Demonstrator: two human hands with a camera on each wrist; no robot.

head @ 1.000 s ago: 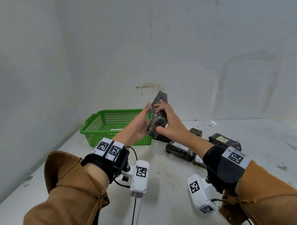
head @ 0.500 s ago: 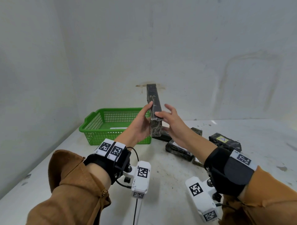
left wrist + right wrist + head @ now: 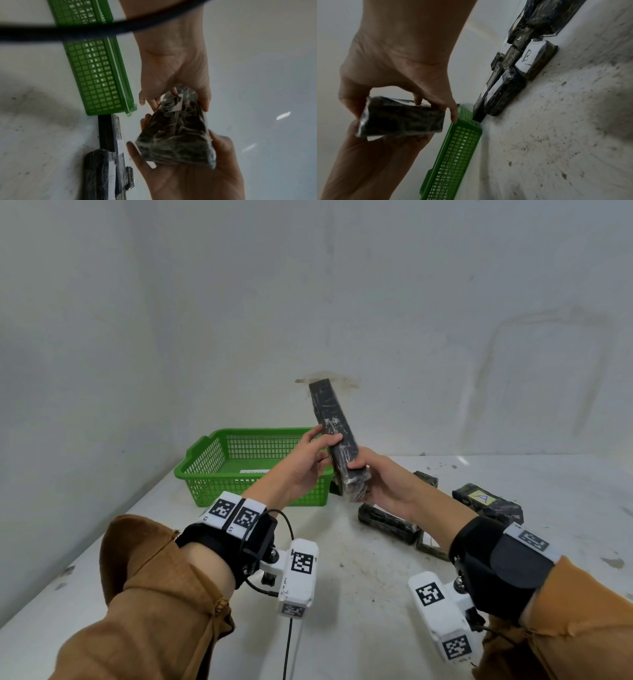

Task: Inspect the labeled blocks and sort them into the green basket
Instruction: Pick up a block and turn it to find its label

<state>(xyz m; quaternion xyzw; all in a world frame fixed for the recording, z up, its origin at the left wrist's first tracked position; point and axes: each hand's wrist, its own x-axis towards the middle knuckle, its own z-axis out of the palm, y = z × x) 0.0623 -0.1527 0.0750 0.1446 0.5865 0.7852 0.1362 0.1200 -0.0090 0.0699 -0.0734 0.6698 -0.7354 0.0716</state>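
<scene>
Head view: my left hand [image 3: 301, 470] and right hand [image 3: 387, 487] both grip one black wrapped block [image 3: 337, 436], held nearly upright, top tilted away, above the table [image 3: 342, 570] just right of the green basket [image 3: 219, 470]. Left fingers wrap its mid part; right fingers curl round its lower end. Loose blocks [image 3: 387, 523] lie on the table under my right forearm, incl. one w/ a triangle label [image 3: 486, 501]. Left wrist view only: white tape scrap on the held block's end. Right wrist view only: a lying block marked "B" [image 3: 532, 56].
</scene>
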